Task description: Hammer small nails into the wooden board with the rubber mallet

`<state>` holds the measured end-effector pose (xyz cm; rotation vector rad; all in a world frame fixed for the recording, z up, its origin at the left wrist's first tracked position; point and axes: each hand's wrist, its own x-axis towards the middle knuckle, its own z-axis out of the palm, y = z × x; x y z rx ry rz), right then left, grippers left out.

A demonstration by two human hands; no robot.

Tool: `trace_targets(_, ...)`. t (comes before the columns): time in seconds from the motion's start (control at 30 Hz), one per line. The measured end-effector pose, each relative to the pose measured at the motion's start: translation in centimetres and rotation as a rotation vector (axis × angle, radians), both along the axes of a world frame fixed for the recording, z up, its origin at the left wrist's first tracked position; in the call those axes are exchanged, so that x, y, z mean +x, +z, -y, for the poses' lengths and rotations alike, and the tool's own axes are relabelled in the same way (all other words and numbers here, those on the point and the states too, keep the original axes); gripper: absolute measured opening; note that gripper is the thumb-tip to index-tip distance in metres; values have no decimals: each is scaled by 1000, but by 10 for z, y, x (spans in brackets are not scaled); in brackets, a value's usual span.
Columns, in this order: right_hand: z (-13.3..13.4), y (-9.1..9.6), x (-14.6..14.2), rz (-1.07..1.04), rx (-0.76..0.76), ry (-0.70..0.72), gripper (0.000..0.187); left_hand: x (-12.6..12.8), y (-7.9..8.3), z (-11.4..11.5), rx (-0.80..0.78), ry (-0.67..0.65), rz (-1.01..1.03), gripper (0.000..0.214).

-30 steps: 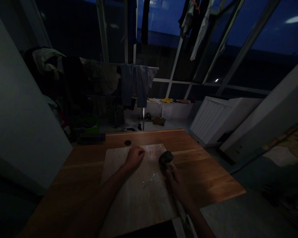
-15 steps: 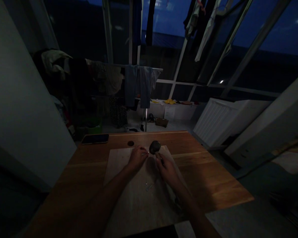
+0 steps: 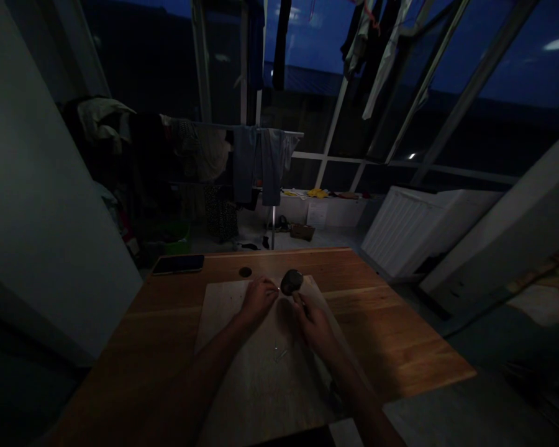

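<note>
My right hand [image 3: 314, 320] is wrapped round the handle of a mallet [image 3: 291, 282] with a dark, rounded head. That head is held just right of my left fingertips, over the far part of a pale wooden board [image 3: 242, 379]. My left hand [image 3: 259, 298] is closed in a pinch at the board's far side. A tiny bright tip, apparently a nail [image 3: 278, 289], shows at its fingertips; the rest is hidden by the fingers. Several thin, shiny nails [image 3: 280, 355] lie loose on the board, between my forearms. The light is dim.
The board lies on a wooden table [image 3: 400, 329]. A phone [image 3: 179, 264] rests at the far left, and a dark round hole [image 3: 245, 272] is beyond the board. Behind stand a clothes rack with hanging jeans [image 3: 271, 167] and a white ribbed washboard unit [image 3: 394, 230].
The camera view has tilted very slightly. The mallet head is a touch lower beside my left fingertips; both hands keep their grips.
</note>
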<state>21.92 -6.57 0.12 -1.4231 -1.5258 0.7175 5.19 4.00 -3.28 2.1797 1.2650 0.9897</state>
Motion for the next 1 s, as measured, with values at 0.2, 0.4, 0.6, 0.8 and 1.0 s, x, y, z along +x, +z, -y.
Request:
trace_targets(0.2, 38, -15, 42, 13, -90, -78, 67, 4, -2, 4, 11, 69, 24, 17)
trace_targets(0.4, 57, -28, 45, 2, -109, -117, 69, -2, 15, 21, 299, -112, -93, 17)
trace_targets(0.6, 55, -32, 43, -31, -87, -143, 70, -8, 32, 56, 629, -786, -532, 24)
trace_targets(0.8, 54, -36, 45, -27, -86, -148, 72, -2, 32, 72, 666, -828, -689, 12)
trace_targets(1.0, 53, -40, 43, -27, -52, -179, 72, 3, 38, 70, 729, -767, -702, 12)
